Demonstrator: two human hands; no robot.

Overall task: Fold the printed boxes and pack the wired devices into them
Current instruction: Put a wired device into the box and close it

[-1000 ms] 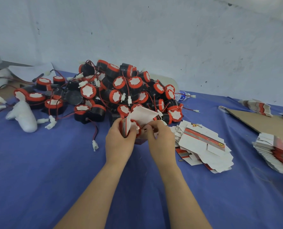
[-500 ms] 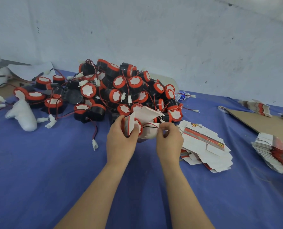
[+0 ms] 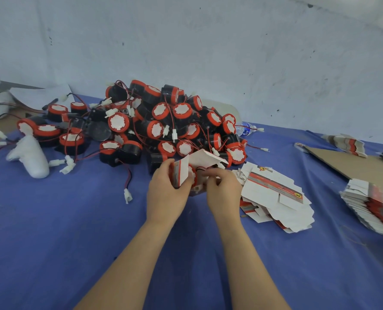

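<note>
My left hand (image 3: 165, 193) grips a printed box (image 3: 183, 171) with its white flaps standing open. A red and black round device (image 3: 192, 174) sits inside the box, its red rim showing. My right hand (image 3: 224, 189) pinches the device's red and black wire at the box mouth. A big heap of the same wired devices (image 3: 163, 121) lies just behind my hands. Flat printed box blanks (image 3: 275, 195) are piled right of my right hand.
A blue cloth (image 3: 62, 231) covers the table. A white foam piece (image 3: 31, 156) lies at the left. A second stack of flat boxes (image 3: 374, 209) and a brown cardboard sheet (image 3: 351, 164) sit at the right. A grey wall (image 3: 208, 52) stands behind.
My right hand moved out to the right with the wire, then came back in to the box mouth. The left hand keeps its hold on the box.
</note>
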